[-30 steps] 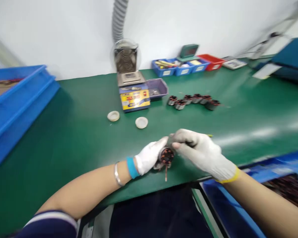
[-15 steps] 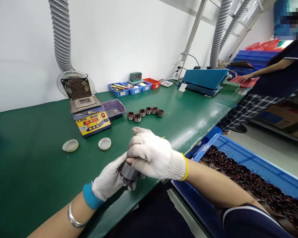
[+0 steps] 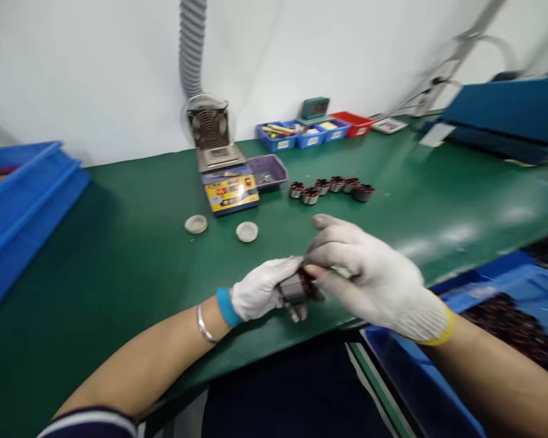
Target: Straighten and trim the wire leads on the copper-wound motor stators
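Observation:
My left hand (image 3: 261,291), in a white glove with a blue cuff, is closed around a motor stator (image 3: 293,291). The stator has a grey metal outer ring and dark red windings showing at its right end. My right hand (image 3: 377,277), in a white knit glove with a yellow cuff, is beside that winding end. Its thumb and fingertips are pinched together there; motion blur hides whether a wire is between them. Both hands are over the front edge of the green table (image 3: 155,267).
Behind the hands stands a row of several stators (image 3: 310,196). Two white caps (image 3: 247,232) lie near a yellow-fronted heating unit (image 3: 232,193) and a purple tray (image 3: 278,172). Blue crates (image 3: 22,207) are at left; a blue bin (image 3: 541,289) of stators is at right.
My view has swung left, bringing the blue crates in. My right hand has drawn back to the right from over the stator, whose winding end now shows.

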{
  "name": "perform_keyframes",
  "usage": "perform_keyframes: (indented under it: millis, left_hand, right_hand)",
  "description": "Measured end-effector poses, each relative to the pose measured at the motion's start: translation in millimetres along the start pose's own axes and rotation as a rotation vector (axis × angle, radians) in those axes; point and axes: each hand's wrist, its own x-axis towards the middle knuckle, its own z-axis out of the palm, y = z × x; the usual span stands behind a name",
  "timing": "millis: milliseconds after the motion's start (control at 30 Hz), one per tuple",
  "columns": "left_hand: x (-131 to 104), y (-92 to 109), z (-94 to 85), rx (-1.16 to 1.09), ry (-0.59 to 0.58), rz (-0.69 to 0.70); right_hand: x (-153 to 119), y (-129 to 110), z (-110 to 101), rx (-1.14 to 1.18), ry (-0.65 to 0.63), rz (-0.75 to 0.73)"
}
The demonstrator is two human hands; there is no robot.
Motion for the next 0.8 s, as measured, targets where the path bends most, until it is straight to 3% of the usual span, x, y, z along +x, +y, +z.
perform_keyframes:
  millis: [67,133,200,267,333,400,467,700,800]
  left_hand:
    - [1.7,4.9,-0.9,-0.051,0.060,0.113]
    - [6.0,7.7,-7.3,-0.088,0.166,0.214]
    - [9.9,8.1,-16.8,-0.153,0.224,0.266]
    - [12.5,7.5,-25.3,-0.220,0.231,0.271]
    - [13.4,7.3,-30.2,-0.268,0.215,0.248]
    - [13.0,7.5,-31.0,-0.302,0.195,0.230]
    - [12.1,7.6,-29.8,-0.329,0.190,0.232]
    - [15.0,3.3,-35.8,-0.318,0.165,0.146]
    - [16.4,0.9,-36.5,-0.261,0.008,-0.036]
  right_hand:
    - [-1.6,8.3,3.3,0.202,0.141,0.281]
    - [-2.0,19.4,7.5,0.464,0.361,0.592]
    - [-2.7,31.2,13.2,0.639,0.530,0.796]
    - [-5.0,41.4,21.3,0.672,0.515,0.904]
    - [-8.6,48.0,31.4,0.649,0.325,0.946]
    - [-11.8,50.1,41.3,0.647,0.114,0.891]
    - [-13.3,48.3,48.0,0.612,0.011,0.779]
    - [-15.6,41.8,45.0,0.197,0.105,0.469]
    - [-14.4,45.2,41.2,0.072,0.114,0.237]
